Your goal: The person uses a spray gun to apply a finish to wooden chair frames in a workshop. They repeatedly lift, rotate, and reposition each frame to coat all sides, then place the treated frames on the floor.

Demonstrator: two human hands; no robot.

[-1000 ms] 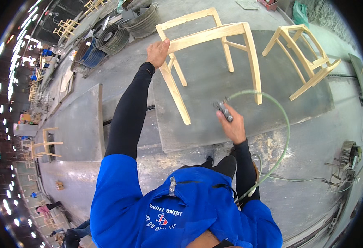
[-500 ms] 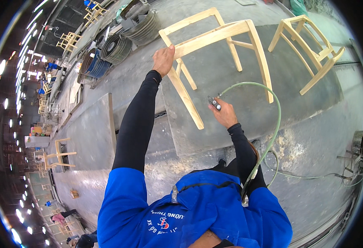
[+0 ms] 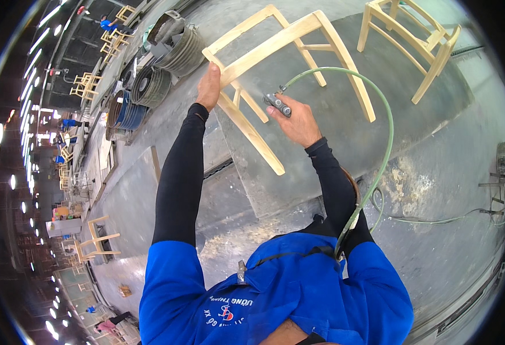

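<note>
A pale wooden chair frame (image 3: pixel 275 47) stands tilted in front of me, its legs toward the grey sheet on the floor. My left hand (image 3: pixel 209 89) is wrapped round the frame's near-left corner, where the rail meets a leg. In my right hand (image 3: pixel 299 125) is a small metal air blow gun (image 3: pixel 279 106), its tip pointing at that corner and close to the left leg. A faint haze shows by the tip. From the gun a pale green air hose (image 3: pixel 390 123) loops out right and back to my side.
Another wooden chair frame (image 3: pixel 436 68) stands at the far right. Large round metal tubs (image 3: pixel 186 54) filled with scrap are at the far left. The hose trails across the floor to the right. More chair frames and people appear along the left side.
My right hand has moved up and left, bringing the air blow gun nearer the frame's left corner. My left hand keeps its hold; the whole view has shifted somewhat.
</note>
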